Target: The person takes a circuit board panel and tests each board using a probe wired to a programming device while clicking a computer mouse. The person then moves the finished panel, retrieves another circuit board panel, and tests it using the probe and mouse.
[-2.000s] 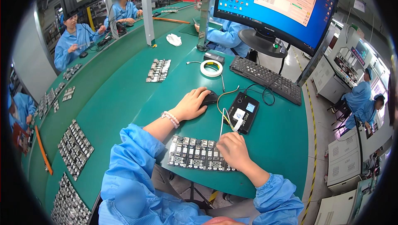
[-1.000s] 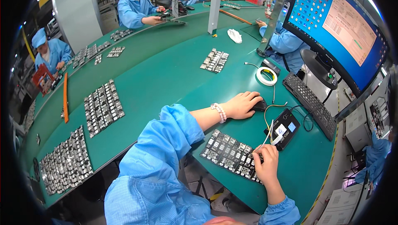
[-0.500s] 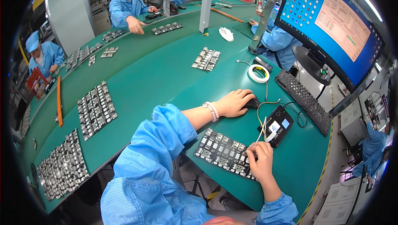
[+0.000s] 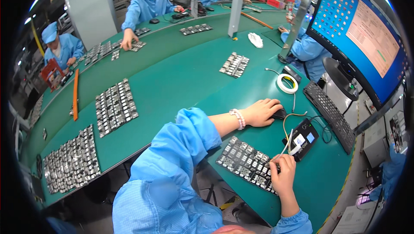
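Observation:
My left hand [image 4: 264, 112], with a bead bracelet at the wrist, rests curled over a black computer mouse [image 4: 280, 114]. Pinched between the thumb and fingers of my right hand [image 4: 284, 172] is the end of a thin cable [image 4: 284, 147]. Its tip is at the right part of a panel of small circuit boards [image 4: 244, 160], and my fingers hide the contact point. The cable runs to a black device with a small lit screen [image 4: 307, 138], just beyond my right hand.
A keyboard [image 4: 330, 115] and a lit monitor [image 4: 358, 35] stand on the right, near a white tape roll [image 4: 287, 83]. More board panels [image 4: 115, 106] lie on the left and another [image 4: 234, 65] farther back. Co-workers in blue sit across the green table [image 4: 172, 91].
The whole view has shifted, so things sit farther right. My hands keep their places on the mouse and at the panel. A co-worker's hand across the table has moved left onto some boards.

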`<action>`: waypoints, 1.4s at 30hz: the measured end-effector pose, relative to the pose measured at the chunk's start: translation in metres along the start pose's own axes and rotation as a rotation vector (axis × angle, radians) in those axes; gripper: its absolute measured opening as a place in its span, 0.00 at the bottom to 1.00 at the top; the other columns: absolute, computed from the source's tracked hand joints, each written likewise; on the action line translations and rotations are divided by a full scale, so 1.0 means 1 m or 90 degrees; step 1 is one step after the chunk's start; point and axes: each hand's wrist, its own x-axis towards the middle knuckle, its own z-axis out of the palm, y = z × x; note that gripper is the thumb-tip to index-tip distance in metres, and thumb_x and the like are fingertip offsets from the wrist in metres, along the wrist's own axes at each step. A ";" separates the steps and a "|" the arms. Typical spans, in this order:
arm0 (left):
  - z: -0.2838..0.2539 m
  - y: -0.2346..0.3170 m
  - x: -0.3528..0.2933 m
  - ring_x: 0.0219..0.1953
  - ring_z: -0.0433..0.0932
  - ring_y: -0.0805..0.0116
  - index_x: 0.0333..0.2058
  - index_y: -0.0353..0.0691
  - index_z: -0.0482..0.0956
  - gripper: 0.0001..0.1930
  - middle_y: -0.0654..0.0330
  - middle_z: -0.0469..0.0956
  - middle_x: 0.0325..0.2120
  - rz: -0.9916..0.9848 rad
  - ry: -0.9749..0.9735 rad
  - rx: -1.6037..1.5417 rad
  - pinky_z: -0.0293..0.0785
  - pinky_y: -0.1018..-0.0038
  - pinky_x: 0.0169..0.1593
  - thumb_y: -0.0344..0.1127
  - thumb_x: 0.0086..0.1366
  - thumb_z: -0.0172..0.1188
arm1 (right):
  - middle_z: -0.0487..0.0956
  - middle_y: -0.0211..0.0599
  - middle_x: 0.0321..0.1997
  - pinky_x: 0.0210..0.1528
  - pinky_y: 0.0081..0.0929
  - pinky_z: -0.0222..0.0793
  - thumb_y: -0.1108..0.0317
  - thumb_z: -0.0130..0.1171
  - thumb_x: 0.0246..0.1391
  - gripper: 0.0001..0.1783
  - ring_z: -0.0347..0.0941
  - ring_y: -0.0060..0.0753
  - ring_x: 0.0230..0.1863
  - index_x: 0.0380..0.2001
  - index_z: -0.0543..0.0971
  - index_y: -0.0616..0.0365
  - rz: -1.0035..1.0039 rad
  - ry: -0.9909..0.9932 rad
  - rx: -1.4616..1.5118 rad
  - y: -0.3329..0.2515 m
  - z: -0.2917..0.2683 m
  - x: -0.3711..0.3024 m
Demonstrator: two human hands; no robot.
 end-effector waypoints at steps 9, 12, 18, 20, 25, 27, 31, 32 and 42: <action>-0.003 -0.007 -0.007 0.56 0.69 0.48 0.58 0.39 0.64 0.30 0.49 0.65 0.57 -0.025 0.012 0.025 0.67 0.58 0.59 0.37 0.57 0.62 | 0.75 0.36 0.32 0.46 0.37 0.62 0.76 0.61 0.47 0.06 0.69 0.42 0.39 0.24 0.73 0.59 -0.005 -0.012 0.013 -0.003 0.006 0.005; -0.003 -0.004 -0.005 0.54 0.71 0.48 0.56 0.39 0.66 0.30 0.48 0.68 0.55 -0.017 0.013 -0.022 0.68 0.57 0.57 0.35 0.54 0.62 | 0.75 0.37 0.32 0.47 0.37 0.62 0.76 0.61 0.47 0.05 0.69 0.43 0.40 0.25 0.73 0.59 -0.017 -0.016 0.000 -0.004 0.004 0.005; 0.012 -0.003 -0.001 0.54 0.69 0.50 0.56 0.40 0.65 0.30 0.49 0.65 0.55 -0.001 0.042 -0.019 0.68 0.57 0.56 0.36 0.54 0.61 | 0.73 0.40 0.34 0.48 0.41 0.59 0.76 0.59 0.50 0.07 0.66 0.45 0.42 0.24 0.70 0.62 0.055 -0.067 -0.008 -0.001 -0.001 -0.003; 0.011 -0.005 -0.003 0.54 0.69 0.50 0.56 0.40 0.65 0.30 0.49 0.65 0.55 -0.012 0.043 -0.011 0.68 0.57 0.55 0.37 0.54 0.61 | 0.72 0.41 0.32 0.46 0.37 0.61 0.78 0.57 0.48 0.07 0.66 0.44 0.39 0.23 0.68 0.63 0.021 -0.051 0.013 0.000 0.004 -0.001; 0.011 -0.007 -0.004 0.52 0.70 0.50 0.55 0.40 0.66 0.30 0.49 0.65 0.54 -0.001 0.055 -0.007 0.69 0.58 0.53 0.37 0.53 0.62 | 0.70 0.41 0.32 0.46 0.37 0.61 0.78 0.56 0.50 0.07 0.66 0.44 0.40 0.25 0.67 0.63 0.020 -0.055 0.022 0.003 0.004 -0.001; 0.012 -0.009 -0.004 0.52 0.70 0.50 0.55 0.41 0.66 0.30 0.49 0.65 0.54 -0.003 0.059 -0.001 0.69 0.58 0.53 0.37 0.53 0.63 | 0.70 0.42 0.33 0.47 0.38 0.61 0.78 0.55 0.50 0.07 0.65 0.45 0.40 0.27 0.66 0.63 0.017 -0.058 0.005 0.004 0.005 -0.002; 0.012 -0.011 -0.005 0.52 0.70 0.51 0.54 0.41 0.66 0.30 0.50 0.66 0.54 -0.013 0.053 0.010 0.69 0.58 0.53 0.38 0.52 0.63 | 0.70 0.42 0.33 0.46 0.38 0.61 0.78 0.55 0.51 0.07 0.65 0.45 0.40 0.27 0.66 0.64 0.016 -0.069 0.014 0.003 0.006 0.001; 0.013 -0.011 -0.005 0.52 0.70 0.51 0.54 0.41 0.66 0.30 0.50 0.66 0.54 -0.019 0.053 0.011 0.69 0.58 0.53 0.38 0.52 0.63 | 0.70 0.42 0.34 0.46 0.38 0.61 0.78 0.55 0.51 0.07 0.65 0.45 0.40 0.27 0.66 0.64 0.019 -0.071 0.007 0.005 0.005 0.000; 0.015 -0.001 0.003 0.50 0.73 0.50 0.52 0.39 0.70 0.28 0.51 0.70 0.54 0.032 0.086 -0.044 0.71 0.58 0.53 0.36 0.50 0.61 | 0.74 0.42 0.34 0.49 0.38 0.62 0.77 0.57 0.50 0.04 0.68 0.46 0.43 0.26 0.71 0.62 0.000 -0.039 -0.006 0.001 -0.002 -0.004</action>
